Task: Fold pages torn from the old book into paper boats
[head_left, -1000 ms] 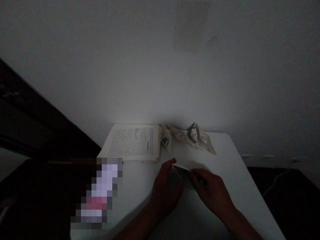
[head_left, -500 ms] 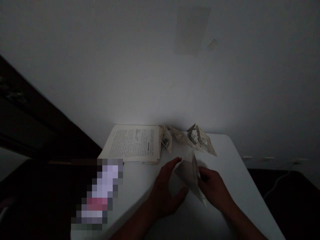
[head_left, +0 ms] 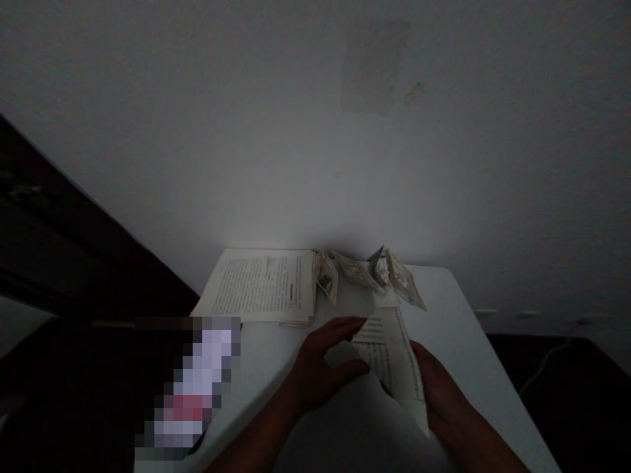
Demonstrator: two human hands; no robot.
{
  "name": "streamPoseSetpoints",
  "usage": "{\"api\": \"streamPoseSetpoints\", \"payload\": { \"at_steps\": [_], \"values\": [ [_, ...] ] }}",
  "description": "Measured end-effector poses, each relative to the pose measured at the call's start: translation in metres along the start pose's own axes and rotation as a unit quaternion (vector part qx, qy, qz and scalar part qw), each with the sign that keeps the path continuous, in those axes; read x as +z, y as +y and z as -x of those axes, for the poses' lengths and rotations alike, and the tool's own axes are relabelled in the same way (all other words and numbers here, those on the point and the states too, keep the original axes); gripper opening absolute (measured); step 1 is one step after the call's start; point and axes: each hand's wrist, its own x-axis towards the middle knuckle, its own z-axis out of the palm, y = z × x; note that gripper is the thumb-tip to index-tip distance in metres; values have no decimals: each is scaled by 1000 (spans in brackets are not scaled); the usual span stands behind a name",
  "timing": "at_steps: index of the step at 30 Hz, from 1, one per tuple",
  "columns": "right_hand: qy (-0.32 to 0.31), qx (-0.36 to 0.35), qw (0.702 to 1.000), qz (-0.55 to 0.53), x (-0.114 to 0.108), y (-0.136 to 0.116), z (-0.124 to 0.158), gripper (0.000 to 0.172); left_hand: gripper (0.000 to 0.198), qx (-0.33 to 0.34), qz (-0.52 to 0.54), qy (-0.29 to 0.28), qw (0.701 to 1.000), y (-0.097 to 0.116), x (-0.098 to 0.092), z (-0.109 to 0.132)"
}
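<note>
A folded sheet of printed paper [head_left: 405, 361] is held above the table, its broad face toward me and a pointed corner hanging down at the right. My right hand [head_left: 441, 387] grips it from the right side, with most of the fingers hidden behind the paper. On the other side, my left hand [head_left: 323, 368] has its thumb and fingers spread apart, the tips at the paper's left edge; whether they press on it I cannot tell. Just beyond stand several folded paper boats [head_left: 355, 269] made of printed pages.
A stack of printed pages [head_left: 256, 286] lies at the back left of the white table [head_left: 473, 387], against the wall [head_left: 276, 164]. A blurred-out object [head_left: 207, 374] sits along the left edge. A cable [head_left: 547, 368] hangs at the right, beyond the table.
The folded paper has turned from nearly edge-on to show its printed face, and has shifted slightly right and down with my right hand. My left fingertips have moved to its left edge.
</note>
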Motion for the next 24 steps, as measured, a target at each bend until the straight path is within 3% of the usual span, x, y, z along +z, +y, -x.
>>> {"api": "streamPoseSetpoints", "payload": {
  "at_steps": [5,12,16,19,22,24],
  "values": [
    [-18,-9,1000,13,6,-2,1,33,50,-8,17,18,1000,-4,1,2],
    [40,-134,989,44,6,4,3,53,43,1,51,30,998,-4,2,3],
    [36,-143,985,84,7,1,4,46,42,-2,81,32,996,-6,2,4],
    [-7,-135,982,132,8,-5,7,34,40,-11,111,37,993,-6,2,4],
    [-125,-91,973,171,4,-10,12,25,39,-25,155,41,987,-6,0,4],
    [-207,-46,955,206,-2,-12,17,31,39,-35,190,35,981,-6,-1,4]
  ]
}}
